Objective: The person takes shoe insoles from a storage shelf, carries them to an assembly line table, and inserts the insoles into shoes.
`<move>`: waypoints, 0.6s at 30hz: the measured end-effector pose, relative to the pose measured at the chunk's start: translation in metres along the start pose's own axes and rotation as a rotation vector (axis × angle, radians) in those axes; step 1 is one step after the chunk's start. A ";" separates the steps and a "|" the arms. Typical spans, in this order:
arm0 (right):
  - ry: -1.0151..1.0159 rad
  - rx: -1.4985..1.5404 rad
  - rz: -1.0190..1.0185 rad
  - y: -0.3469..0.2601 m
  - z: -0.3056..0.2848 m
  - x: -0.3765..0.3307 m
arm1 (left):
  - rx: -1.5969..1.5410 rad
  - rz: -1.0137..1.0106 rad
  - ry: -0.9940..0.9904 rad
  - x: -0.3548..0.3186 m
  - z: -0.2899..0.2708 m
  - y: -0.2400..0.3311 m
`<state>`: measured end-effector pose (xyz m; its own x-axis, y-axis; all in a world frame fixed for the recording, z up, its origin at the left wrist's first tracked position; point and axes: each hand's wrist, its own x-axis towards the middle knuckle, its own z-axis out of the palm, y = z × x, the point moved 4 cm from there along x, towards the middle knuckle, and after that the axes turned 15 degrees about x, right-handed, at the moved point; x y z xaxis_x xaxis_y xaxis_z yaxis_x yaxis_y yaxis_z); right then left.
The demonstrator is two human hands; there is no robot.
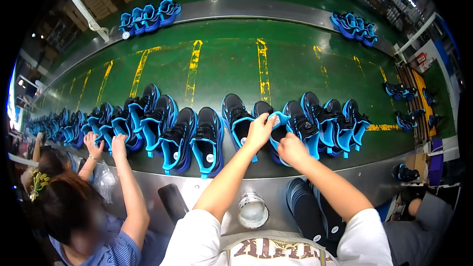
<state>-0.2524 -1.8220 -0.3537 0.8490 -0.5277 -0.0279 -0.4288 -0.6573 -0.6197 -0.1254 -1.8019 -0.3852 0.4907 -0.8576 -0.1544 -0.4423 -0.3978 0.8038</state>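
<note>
A black sneaker with bright blue lining [279, 132] stands on the green belt in front of me, toe pointing away. My left hand [260, 131] is closed, its fingertips pinching the blue upper edge by the tongue. On the right side of the opening, my right hand [292, 149] is curled closed at the collar, partly hiding the heel. Just left of it stands another sneaker [235, 111], partly behind my left wrist. A pair with round white stickers inside [207, 138] is further left. More matching sneakers [322, 118] stand to the right.
Dark striped insoles [300, 202] lie on the metal edge near my right arm. A whitish-crusted cup [253, 211] and a black phone [172, 202] are close by. At left, a co-worker's hands [118, 147] reach among more shoes. Sneakers [148, 18] sit along the far rail.
</note>
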 end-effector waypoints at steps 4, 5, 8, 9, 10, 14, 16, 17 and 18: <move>-0.028 -0.070 0.086 -0.002 0.010 -0.001 | -0.061 0.026 -0.004 -0.001 0.000 -0.001; -0.042 -0.067 0.122 0.001 0.009 -0.005 | -0.063 0.024 -0.004 -0.003 0.000 0.000; -0.086 -0.059 0.192 0.007 0.012 -0.005 | -0.122 0.013 0.026 -0.007 -0.001 -0.003; -0.027 -0.089 0.140 0.014 0.015 -0.002 | -0.109 0.028 0.030 -0.005 0.001 -0.002; 0.032 -0.119 0.094 0.020 0.018 0.002 | -0.097 0.045 0.028 -0.003 0.003 0.000; 0.066 -0.175 0.163 0.010 0.015 0.004 | -0.115 0.038 0.046 -0.002 0.002 -0.003; 0.067 -0.204 0.220 -0.001 0.003 0.002 | -0.125 0.009 0.022 -0.004 0.000 -0.001; -0.041 -0.216 0.321 -0.001 0.000 0.005 | -0.115 -0.009 0.007 -0.003 0.000 -0.001; -0.148 -0.227 0.424 0.001 -0.005 0.008 | -0.105 -0.025 -0.012 -0.003 0.000 0.001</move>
<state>-0.2475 -1.8294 -0.3506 0.6129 -0.7026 -0.3615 -0.7881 -0.5106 -0.3438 -0.1273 -1.7997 -0.3838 0.4916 -0.8517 -0.1814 -0.3485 -0.3834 0.8553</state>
